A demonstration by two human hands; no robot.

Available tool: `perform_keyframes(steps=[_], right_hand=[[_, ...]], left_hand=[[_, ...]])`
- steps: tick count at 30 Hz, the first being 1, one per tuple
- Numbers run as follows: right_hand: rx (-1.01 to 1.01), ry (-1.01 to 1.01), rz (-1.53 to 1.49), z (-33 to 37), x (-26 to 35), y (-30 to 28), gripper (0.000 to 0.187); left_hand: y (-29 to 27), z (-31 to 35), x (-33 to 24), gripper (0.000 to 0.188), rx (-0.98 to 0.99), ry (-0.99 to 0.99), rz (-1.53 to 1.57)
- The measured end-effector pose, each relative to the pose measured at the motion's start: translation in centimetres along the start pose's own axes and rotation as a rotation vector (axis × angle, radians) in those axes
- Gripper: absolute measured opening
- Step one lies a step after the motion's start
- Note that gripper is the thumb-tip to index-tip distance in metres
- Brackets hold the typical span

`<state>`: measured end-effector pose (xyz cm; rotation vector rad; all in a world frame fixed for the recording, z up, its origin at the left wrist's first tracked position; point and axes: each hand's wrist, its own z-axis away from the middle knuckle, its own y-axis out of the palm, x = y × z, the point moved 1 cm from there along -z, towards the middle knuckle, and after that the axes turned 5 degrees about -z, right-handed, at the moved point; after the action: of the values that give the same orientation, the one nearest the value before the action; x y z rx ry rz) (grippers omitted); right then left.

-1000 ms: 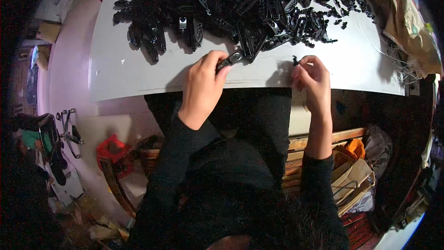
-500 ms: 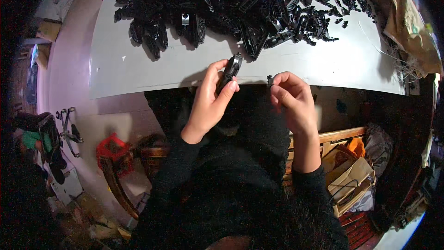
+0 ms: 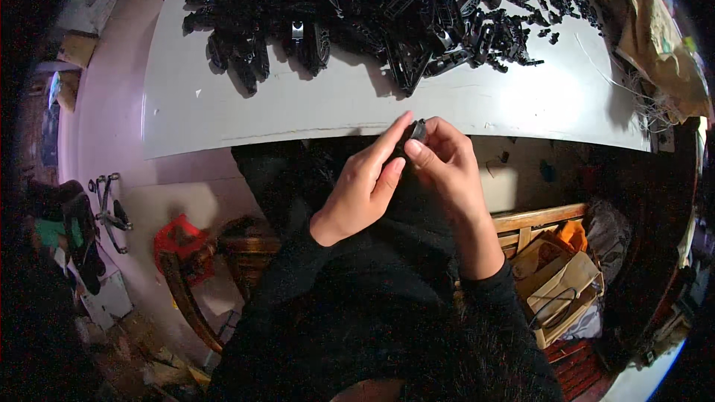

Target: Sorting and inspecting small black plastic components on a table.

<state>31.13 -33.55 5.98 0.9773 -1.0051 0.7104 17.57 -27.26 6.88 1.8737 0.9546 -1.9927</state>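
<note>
My left hand (image 3: pixel 360 192) holds an elongated black plastic part (image 3: pixel 417 131) just off the table's front edge, its fingers and thumb closed along the part's sides. At the part's upper end, my right hand (image 3: pixel 451 171) pinches with thumb and forefinger. The small black piece that hand held is now hidden by the fingers. Beyond both hands lies a large heap of black plastic parts (image 3: pixel 313 0), many of them long and tapered. Smaller black pieces (image 3: pixel 555 11) are scattered at the heap's right side.
The white tabletop (image 3: pixel 246 115) runs across in front of me. Thin loose strands (image 3: pixel 655 108) and brown wrapping (image 3: pixel 655 37) lie at its right end. Below right, a cardboard box (image 3: pixel 566 290) rests by a wooden slatted seat (image 3: pixel 536 219). A red plastic item (image 3: pixel 182 242) is on the lower left.
Both hands have come together. The left has shifted right with the black part, tilting it. The right has moved left and down a little, onto the part's end.
</note>
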Motion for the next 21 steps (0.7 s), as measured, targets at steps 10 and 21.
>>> perform_keyframes(steps=[10, 21], right_hand=[[0.238, -0.040, 0.581, 0.7, 0.2, -1.5, 0.022], [-0.225, -0.378, 1.336, -6.9, 4.3, -11.3, 0.012]], left_hand=[[-3.3, -2.8, 1.0, 0.033, -0.120, 0.064, -0.283], [-2.0, -6.9, 3.1, 0.032, -0.249, -0.055, -0.557]])
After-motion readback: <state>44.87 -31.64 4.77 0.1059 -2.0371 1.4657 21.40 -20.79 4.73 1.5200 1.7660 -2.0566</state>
